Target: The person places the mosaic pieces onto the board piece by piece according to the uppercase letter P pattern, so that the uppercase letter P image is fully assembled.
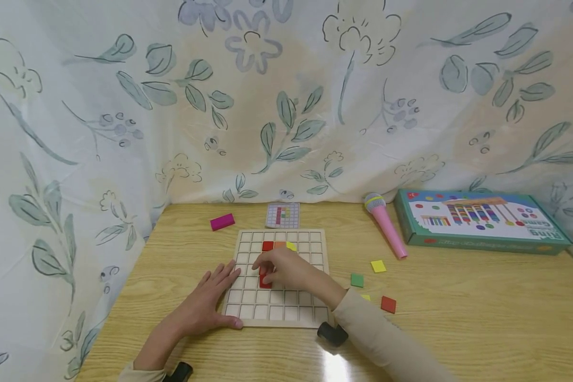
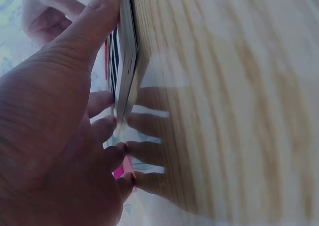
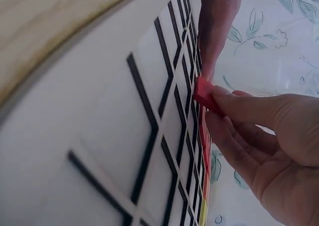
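A wooden grid board (image 1: 281, 322) lies on the table, with a red tile (image 1: 268, 246), an orange tile (image 1: 280, 245) and a yellow tile (image 1: 291, 246) in one of its far rows. Over the board's middle my right hand (image 1: 288, 268) pinches a red square tile (image 3: 205, 93) between thumb and fingers; in the right wrist view it is tilted against the grid. More red shows beyond it, partly hidden by the fingers. My left hand (image 1: 205, 305) rests at the board's left edge, fingers spread and thumb at the near left corner.
Right of the board lie loose tiles: green (image 1: 357, 280), yellow (image 1: 378, 266), red (image 1: 388, 304), and another yellow partly behind the right forearm. A pattern card (image 1: 271, 218), a magenta block (image 1: 222, 222), a pink toy microphone (image 1: 387, 228) and a game box (image 1: 487, 244) stand farther back.
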Motion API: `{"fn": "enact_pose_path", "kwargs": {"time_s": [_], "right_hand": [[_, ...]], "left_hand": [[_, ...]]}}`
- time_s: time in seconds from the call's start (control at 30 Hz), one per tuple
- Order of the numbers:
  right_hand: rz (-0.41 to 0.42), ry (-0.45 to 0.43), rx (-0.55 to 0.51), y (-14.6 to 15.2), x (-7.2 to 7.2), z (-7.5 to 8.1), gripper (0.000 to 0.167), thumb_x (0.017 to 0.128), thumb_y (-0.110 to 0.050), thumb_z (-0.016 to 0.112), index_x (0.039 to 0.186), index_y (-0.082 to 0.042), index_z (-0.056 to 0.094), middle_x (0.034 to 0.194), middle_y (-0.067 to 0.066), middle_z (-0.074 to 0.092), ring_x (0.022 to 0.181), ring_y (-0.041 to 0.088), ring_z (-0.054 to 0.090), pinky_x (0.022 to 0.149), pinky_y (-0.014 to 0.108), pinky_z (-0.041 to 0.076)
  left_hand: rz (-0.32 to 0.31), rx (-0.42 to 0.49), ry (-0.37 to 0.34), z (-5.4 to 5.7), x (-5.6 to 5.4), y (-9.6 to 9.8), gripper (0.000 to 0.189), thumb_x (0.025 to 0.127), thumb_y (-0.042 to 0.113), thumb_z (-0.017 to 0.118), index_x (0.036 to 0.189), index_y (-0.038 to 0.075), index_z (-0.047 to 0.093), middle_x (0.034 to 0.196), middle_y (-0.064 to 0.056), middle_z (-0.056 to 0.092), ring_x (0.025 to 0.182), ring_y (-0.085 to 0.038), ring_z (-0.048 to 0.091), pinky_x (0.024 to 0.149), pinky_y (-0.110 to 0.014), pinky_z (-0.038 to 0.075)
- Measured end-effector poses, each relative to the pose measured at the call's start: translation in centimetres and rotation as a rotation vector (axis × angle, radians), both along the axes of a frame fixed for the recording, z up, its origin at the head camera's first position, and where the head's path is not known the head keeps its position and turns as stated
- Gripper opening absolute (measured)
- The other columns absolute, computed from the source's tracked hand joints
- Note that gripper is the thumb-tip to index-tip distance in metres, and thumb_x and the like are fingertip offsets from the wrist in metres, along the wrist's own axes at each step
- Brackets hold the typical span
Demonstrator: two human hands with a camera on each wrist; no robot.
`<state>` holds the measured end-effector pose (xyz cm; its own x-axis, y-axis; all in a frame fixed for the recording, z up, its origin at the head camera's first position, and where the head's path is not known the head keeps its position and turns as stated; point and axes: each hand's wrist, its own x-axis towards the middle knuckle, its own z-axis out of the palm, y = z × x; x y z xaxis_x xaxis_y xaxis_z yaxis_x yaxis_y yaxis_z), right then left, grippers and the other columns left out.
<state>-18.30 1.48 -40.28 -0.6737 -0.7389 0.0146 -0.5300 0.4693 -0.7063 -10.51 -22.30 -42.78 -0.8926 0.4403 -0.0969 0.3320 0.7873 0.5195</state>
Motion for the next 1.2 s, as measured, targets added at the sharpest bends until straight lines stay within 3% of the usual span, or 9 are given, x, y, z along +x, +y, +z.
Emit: {"fn": "enact_pose_path", "kwargs": {"time_s": [0.4,0.7,1.03,1.2], "right_hand": [[-0.054,0.014,0.057,-0.7,0.3,-0.3,0.022,0.085,-0.003,0.075,0.107,-0.006,0.073,0.082,-0.005,0.066,0.074,0.004,0.056,0.068,0.016,0.049],[-0.041,0.029,0.045,-0.3,0.5,-0.1,0.023,0.086,-0.003,0.074,0.109,-0.005,0.073,0.087,-0.003,0.068,0.077,0.004,0.057,0.070,0.016,0.050],[-0.043,0.068,-0.060,5.4,1.0,2.3,0.025,0.090,-0.004,0.070,0.114,-0.001,0.069,0.091,0.000,0.069,0.086,0.011,0.062,0.077,0.024,0.055],[-0.103,0.055,-0.051,9.3,1.3,3.3,0.026,0.090,-0.006,0.070,0.115,-0.001,0.069,0.092,-0.001,0.069,0.087,0.010,0.061,0.079,0.026,0.055]], "left_hand": [[-0.006,0.013,0.014,0.0,0.0,-0.1,0.112,0.070,0.068,0.074,0.154,0.008,0.031,0.163,-0.010,0.017,0.148,-0.039,0.011,0.118,-0.058,0.008],[-0.001,0.009,0.002,0.0,0.0,-0.1,0.112,0.069,0.068,0.073,0.154,0.008,0.031,0.163,-0.010,0.017,0.148,-0.039,0.011,0.118,-0.058,0.008],[0.003,0.006,-0.007,0.1,0.0,0.0,0.113,0.069,0.068,0.074,0.154,0.008,0.030,0.163,-0.010,0.017,0.148,-0.039,0.011,0.118,-0.059,0.008],[0.003,0.012,-0.014,0.1,0.0,0.0,0.112,0.069,0.065,0.076,0.154,0.008,0.030,0.163,-0.010,0.017,0.148,-0.039,0.011,0.118,-0.059,0.007]]}}
